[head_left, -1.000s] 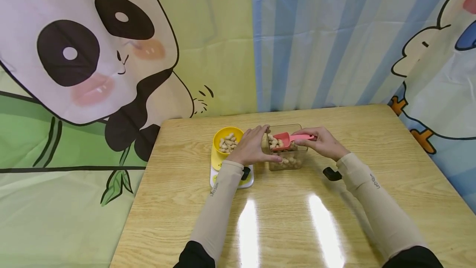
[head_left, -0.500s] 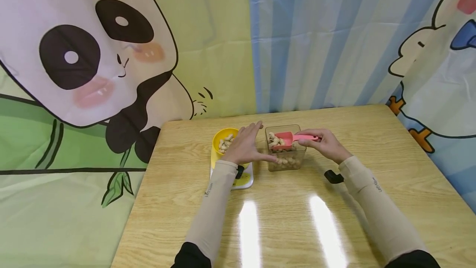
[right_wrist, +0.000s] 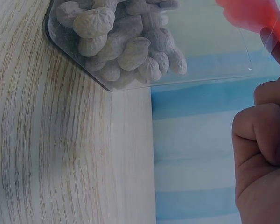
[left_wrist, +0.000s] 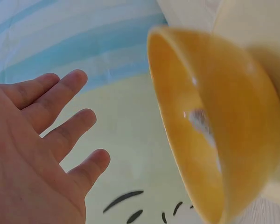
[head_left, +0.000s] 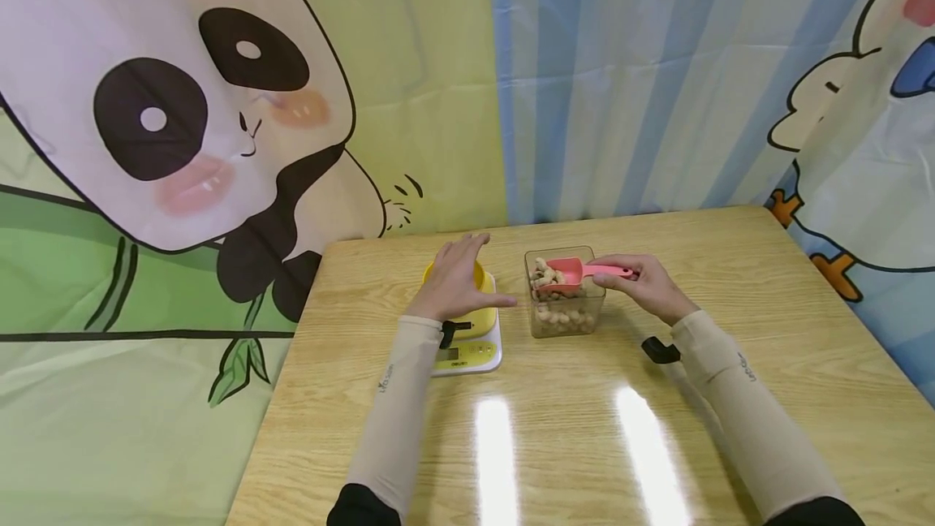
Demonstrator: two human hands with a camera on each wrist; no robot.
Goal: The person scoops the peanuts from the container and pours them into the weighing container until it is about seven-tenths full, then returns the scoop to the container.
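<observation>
My right hand [head_left: 646, 289] grips the handle of a pink scoop [head_left: 568, 273], whose bowl lies in the top of a clear plastic container [head_left: 562, 331]. Unshelled peanuts [right_wrist: 126, 42] fill part of that container, as the right wrist view shows. To its left a yellow bowl [left_wrist: 242, 107] sits on a white and yellow kitchen scale [head_left: 471, 357]. Fingers spread, my left hand [head_left: 451, 282] is over the scale beside the bowl and overlaps most of it in the head view. The left wrist view shows the palm apart from the bowl, with a bit of its contents visible inside.
All of this stands on a wooden table [head_left: 570, 445]. Behind its back edge hangs a printed curtain [head_left: 424, 104] with a panda and blue stripes. A black wrist camera mount [head_left: 661, 350] sticks out below my right wrist.
My left hand has moved left, away from the container and over the bowl and scale. My right hand and the scoop have stayed nearly in place.
</observation>
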